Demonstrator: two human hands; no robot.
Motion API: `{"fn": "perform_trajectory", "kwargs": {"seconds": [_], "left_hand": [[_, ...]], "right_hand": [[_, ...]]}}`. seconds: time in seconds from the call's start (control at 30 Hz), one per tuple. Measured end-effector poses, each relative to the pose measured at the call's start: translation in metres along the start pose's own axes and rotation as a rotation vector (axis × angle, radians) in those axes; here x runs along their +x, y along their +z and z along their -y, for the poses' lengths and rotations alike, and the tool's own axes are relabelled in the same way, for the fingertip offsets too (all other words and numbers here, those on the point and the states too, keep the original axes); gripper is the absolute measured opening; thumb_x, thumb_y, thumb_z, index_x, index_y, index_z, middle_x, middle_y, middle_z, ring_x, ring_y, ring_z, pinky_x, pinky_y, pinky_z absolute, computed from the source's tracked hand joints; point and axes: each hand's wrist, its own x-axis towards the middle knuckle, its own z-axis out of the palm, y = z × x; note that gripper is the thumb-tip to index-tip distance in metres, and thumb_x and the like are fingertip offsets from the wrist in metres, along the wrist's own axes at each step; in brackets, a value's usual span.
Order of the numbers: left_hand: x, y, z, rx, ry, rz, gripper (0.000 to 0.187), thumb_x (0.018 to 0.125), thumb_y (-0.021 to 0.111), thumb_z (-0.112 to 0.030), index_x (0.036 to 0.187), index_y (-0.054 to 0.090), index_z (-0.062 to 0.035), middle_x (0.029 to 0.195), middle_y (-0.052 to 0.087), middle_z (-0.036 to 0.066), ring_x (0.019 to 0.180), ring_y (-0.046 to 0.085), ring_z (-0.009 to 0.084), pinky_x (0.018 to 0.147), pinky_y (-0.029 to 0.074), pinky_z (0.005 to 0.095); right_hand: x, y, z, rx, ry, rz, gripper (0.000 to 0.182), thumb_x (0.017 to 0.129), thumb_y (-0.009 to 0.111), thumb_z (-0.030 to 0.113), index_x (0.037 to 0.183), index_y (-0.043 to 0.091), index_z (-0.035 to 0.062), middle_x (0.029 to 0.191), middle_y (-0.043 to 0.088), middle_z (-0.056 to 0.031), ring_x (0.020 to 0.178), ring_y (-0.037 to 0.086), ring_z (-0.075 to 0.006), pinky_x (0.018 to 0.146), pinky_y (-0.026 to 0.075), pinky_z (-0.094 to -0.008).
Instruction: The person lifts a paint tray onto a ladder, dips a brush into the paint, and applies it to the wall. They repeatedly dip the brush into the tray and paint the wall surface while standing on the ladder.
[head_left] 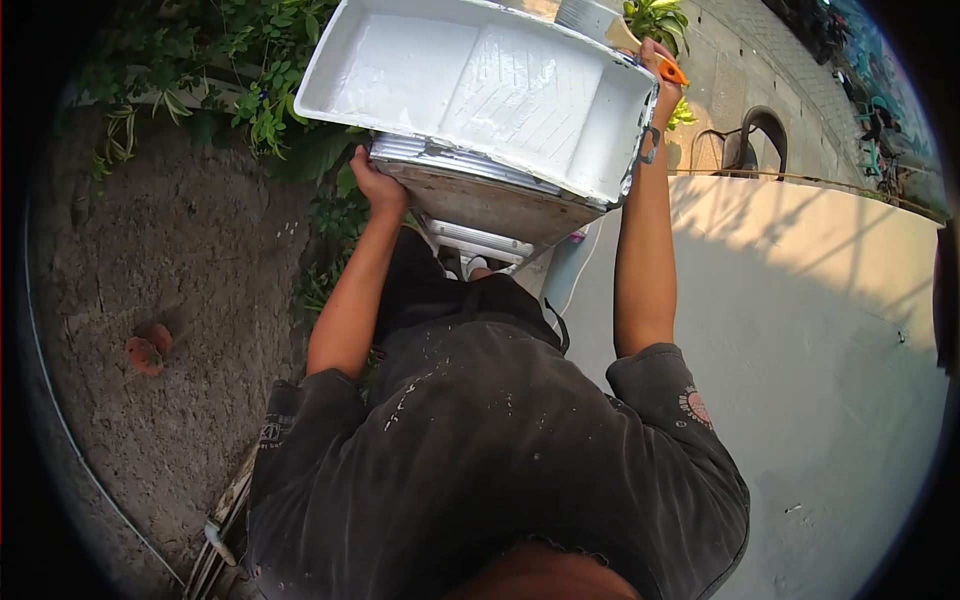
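Note:
A white paint tray [515, 95], wet with white paint, rests over the top of a metal ladder [480, 240]. My left hand [380, 185] is against the ladder top's left side, just under the tray, its fingers partly hidden behind the edge. At the tray's right end my right hand [655, 65] is closed around the orange-tipped handle of a paint brush [620, 35]. The brush's wide bristles lie beyond the tray's far edge. Whether this hand also grips the tray rim is unclear.
Green plants [250, 80] and rough brown ground [180, 260] lie on the left. A pale grey wall top [800, 350] fills the right side. Beyond it are a dark chair [765, 140] and paving. A thin white cord hangs between the ladder and the wall.

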Motion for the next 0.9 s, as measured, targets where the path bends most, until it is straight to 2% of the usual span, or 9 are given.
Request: {"fn": "perform_trajectory", "kwargs": {"seconds": [0.13,0.17,0.33,0.4,0.73,0.77,0.8,0.87,0.9], "left_hand": [[-0.001,0.008,-0.007,0.108,0.054,0.002,0.037,0.109,0.03,-0.025,0.125,0.049,0.0024,0.121,0.057,0.011,0.109,0.054,0.0181,0.103,0.041,0.034],[0.011,-0.012,0.013,0.216,0.145,0.008,0.029,0.104,0.041,-0.017,0.124,0.048,0.0036,0.121,0.058,0.015,0.11,0.057,0.0224,0.098,0.047,0.0378],[0.005,-0.01,0.01,0.349,0.248,-0.005,0.029,0.102,0.048,-0.012,0.125,0.044,0.0049,0.122,0.057,0.015,0.109,0.057,0.0215,0.097,0.047,0.0368],[-0.006,0.003,-0.009,0.296,0.098,0.039,0.038,0.11,0.029,-0.028,0.116,0.052,0.0015,0.114,0.06,0.011,0.105,0.055,0.0185,0.099,0.042,0.0332],[-0.008,-0.006,0.009,0.366,0.116,0.036,0.036,0.109,0.03,-0.027,0.118,0.05,0.0023,0.116,0.059,0.011,0.105,0.054,0.0182,0.099,0.042,0.0324],[0.005,-0.024,0.031,0.367,0.24,-0.014,0.033,0.097,0.058,-0.007,0.123,0.044,0.0065,0.118,0.058,0.015,0.106,0.058,0.0209,0.094,0.048,0.0349],[-0.009,-0.006,0.007,0.28,0.04,0.009,0.035,0.109,0.03,-0.026,0.118,0.049,0.0024,0.116,0.059,0.012,0.105,0.055,0.0183,0.099,0.043,0.0322],[-0.014,0.008,-0.01,0.137,0.007,0.003,0.034,0.109,0.03,-0.025,0.118,0.049,0.0021,0.117,0.059,0.012,0.108,0.055,0.0188,0.101,0.042,0.0326],[-0.011,-0.001,0.003,-0.057,-0.015,-0.042,0.034,0.096,0.059,-0.008,0.123,0.043,0.0056,0.119,0.057,0.016,0.107,0.057,0.0214,0.094,0.048,0.0352]], "right_hand": [[-0.004,-0.002,0.005,-0.04,0.009,-0.01,0.026,0.086,0.081,0.022,0.101,0.072,0.0029,0.083,0.067,-0.0027,0.07,0.062,-0.0092,0.064,0.049,-0.0221],[0.0,-0.002,0.001,-0.044,0.001,0.002,0.026,0.086,0.081,0.022,0.102,0.072,0.0027,0.083,0.067,-0.0031,0.07,0.063,-0.0094,0.064,0.049,-0.0219],[-0.002,0.008,0.008,-0.01,-0.015,0.009,0.024,0.087,0.08,0.018,0.102,0.071,0.0013,0.084,0.068,-0.0043,0.069,0.065,-0.0101,0.063,0.05,-0.0208],[-0.001,0.007,0.005,0.004,-0.023,0.018,0.024,0.087,0.08,0.018,0.101,0.072,0.0011,0.085,0.069,-0.0042,0.071,0.065,-0.0098,0.064,0.05,-0.0205],[-0.004,0.009,0.006,-0.206,-0.117,-0.04,0.025,0.088,0.079,0.024,0.1,0.075,0.0024,0.086,0.068,-0.0015,0.075,0.059,-0.0079,0.068,0.047,-0.021],[-0.002,0.005,0.001,-0.193,-0.106,-0.034,0.025,0.088,0.079,0.024,0.1,0.075,0.0022,0.087,0.069,-0.002,0.075,0.059,-0.008,0.069,0.047,-0.0211],[-0.002,0.006,0.003,-0.179,-0.096,-0.03,0.025,0.089,0.078,0.024,0.1,0.075,0.002,0.087,0.069,-0.0025,0.076,0.06,-0.0081,0.069,0.047,-0.0213],[-0.005,0.007,0.007,-0.208,-0.122,-0.037,0.024,0.09,0.077,0.023,0.101,0.074,0.0019,0.088,0.07,-0.0038,0.077,0.063,-0.009,0.071,0.049,-0.0218],[-0.008,0.009,0.01,-0.192,-0.108,-0.033,0.023,0.09,0.076,0.021,0.102,0.074,0.0013,0.089,0.071,-0.0048,0.077,0.065,-0.0095,0.071,0.05,-0.0219]]}}
